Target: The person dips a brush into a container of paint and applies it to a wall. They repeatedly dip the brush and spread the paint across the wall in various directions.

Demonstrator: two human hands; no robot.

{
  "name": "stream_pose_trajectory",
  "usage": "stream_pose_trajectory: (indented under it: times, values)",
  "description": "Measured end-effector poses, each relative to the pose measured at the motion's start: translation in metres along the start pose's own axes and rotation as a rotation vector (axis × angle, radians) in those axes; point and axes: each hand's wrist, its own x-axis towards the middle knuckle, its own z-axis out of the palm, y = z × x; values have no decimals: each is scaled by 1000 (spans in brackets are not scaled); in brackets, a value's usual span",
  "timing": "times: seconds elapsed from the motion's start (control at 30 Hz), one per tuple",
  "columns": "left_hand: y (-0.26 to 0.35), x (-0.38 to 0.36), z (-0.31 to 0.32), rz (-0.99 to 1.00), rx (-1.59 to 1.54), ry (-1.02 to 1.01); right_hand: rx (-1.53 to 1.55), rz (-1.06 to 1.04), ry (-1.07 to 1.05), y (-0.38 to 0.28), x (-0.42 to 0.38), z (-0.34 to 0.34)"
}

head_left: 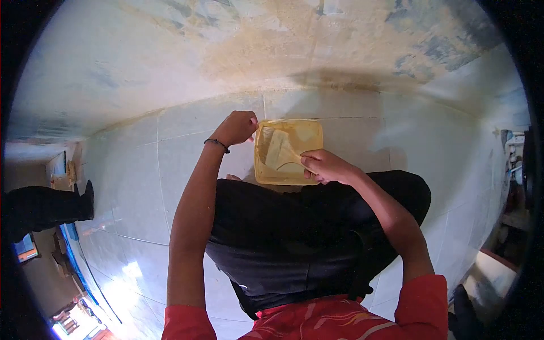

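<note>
A yellowish square plastic tub [320, 139] rests on the tiled floor in front of my folded legs, its inside smeared with pale paint. My left hand [239, 128] is closed at the tub's upper left corner, fingers curled against the rim; the fingertips are partly hidden. In my right hand [326, 166] is the handle of a wide flat paintbrush [281, 148]. The brush head lies inside the tub, bristles pointing toward its left wall.
Ahead rises a wall [255, 56] with patchy cream and grey paint, meeting the pale floor tiles [130, 187]. Another person's dark-clothed leg [45, 209] is at the far left. Cluttered items [515, 164] stand along the right edge.
</note>
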Motion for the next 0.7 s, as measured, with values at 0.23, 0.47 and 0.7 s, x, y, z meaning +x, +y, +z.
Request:
stream_pose_trajectory:
  times: [0.23, 0.47, 0.7]
  values:
    - [-1, 2, 3, -38, -57, -2, -88, -29, 4, 3, 4, 2]
    - [2, 2, 3, -85, -110, -2, -179, -46, -19, 8, 7, 1]
    - [7, 1, 1, -132, -187, -17, -223, -57, -22, 7, 8, 2]
